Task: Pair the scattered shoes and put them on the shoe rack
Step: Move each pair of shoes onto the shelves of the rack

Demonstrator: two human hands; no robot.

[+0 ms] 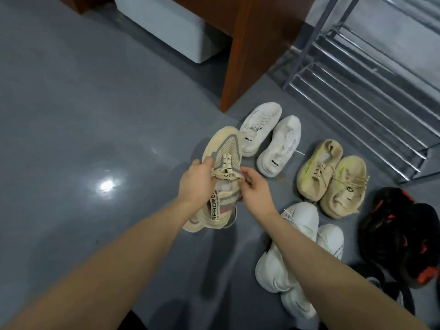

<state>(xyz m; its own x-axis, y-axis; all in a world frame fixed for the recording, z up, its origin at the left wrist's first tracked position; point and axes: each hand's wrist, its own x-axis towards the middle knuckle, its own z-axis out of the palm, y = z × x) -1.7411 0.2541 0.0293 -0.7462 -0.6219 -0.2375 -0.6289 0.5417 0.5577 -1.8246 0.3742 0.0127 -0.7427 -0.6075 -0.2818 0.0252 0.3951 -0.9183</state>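
A cream sneaker with a grey mesh panel and a black-lettered strap is held above the grey floor at the centre. My left hand grips its left side at the laces. My right hand pinches the laces on its right side. A white pair lies side by side just beyond it. A tan pair with yellow-green stripes lies to the right. Another white pair lies under my right forearm. A black and red pair is at the far right. The metal shoe rack stands at the upper right.
A brown wooden furniture leg stands left of the rack, with a white box behind it. Part of a dark shoe shows at the lower right edge. Glossy grey floor stretches to the left.
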